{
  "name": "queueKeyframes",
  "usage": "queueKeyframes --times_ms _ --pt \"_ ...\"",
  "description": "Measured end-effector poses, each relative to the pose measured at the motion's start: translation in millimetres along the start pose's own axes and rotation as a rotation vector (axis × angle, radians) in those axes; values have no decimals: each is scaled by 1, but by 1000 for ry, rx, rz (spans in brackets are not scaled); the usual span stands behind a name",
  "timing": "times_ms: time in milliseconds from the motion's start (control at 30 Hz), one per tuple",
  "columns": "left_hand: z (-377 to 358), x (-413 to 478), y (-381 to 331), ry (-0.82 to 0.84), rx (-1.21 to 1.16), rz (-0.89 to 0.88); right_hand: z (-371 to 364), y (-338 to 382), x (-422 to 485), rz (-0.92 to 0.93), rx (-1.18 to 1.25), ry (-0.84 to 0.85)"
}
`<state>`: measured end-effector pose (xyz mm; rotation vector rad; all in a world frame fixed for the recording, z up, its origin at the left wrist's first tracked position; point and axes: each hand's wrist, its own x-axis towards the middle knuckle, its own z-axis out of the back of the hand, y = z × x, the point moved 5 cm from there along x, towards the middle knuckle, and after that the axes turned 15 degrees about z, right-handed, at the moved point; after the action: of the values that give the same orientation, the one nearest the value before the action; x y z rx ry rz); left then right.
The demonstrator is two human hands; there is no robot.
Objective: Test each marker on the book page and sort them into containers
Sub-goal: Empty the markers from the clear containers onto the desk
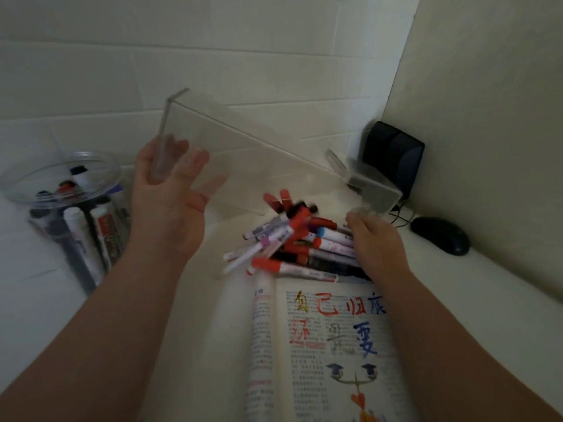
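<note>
A clear rectangular box point(259, 153) hangs tilted above the table, its left end high and its right end low. My left hand point(164, 202) grips the raised left end, fingers showing through the wall. My right hand point(377, 245) holds the low right end, blurred by motion. Below the box's low end lies a pile of several markers point(292, 242) with red, blue and dark caps, resting at the top edge of the open book point(335, 345). The book page carries coloured handwritten characters.
A round clear jar point(64, 202) with several markers stands at the left. In the back right corner are a black speaker point(393, 156), a small grey device point(374, 193) and a black mouse point(440, 236). Walls close off the back and right.
</note>
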<state>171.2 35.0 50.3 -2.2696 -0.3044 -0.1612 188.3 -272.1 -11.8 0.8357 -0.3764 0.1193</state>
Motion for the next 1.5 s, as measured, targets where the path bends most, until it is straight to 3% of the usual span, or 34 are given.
queueKeyframes --times_ms 167,433,567,700,867,967,1200,1367,1500 --pt "16 2 27 -45 -60 148 -12 9 -4 75 -147 123" --pt "15 -15 76 -59 -135 446 -7 26 -9 44 -149 79" --pt "7 -17 71 -42 -184 432 -4 35 -13 66 36 20" --pt "-7 -22 63 -61 -230 430 0 39 -13 230 25 -109" --pt "-6 -23 66 -105 -329 496 -6 60 -15 376 350 -69" --pt "-17 -29 66 -40 -334 551 -10 68 -17 375 526 -31" --pt "-23 -31 72 69 69 455 -23 66 -12 39 914 -168" --pt "-15 -33 82 -6 660 303 -4 73 -9 87 909 -282" --pt "-14 -37 74 -116 1002 113 9 72 -8 74 904 -342"
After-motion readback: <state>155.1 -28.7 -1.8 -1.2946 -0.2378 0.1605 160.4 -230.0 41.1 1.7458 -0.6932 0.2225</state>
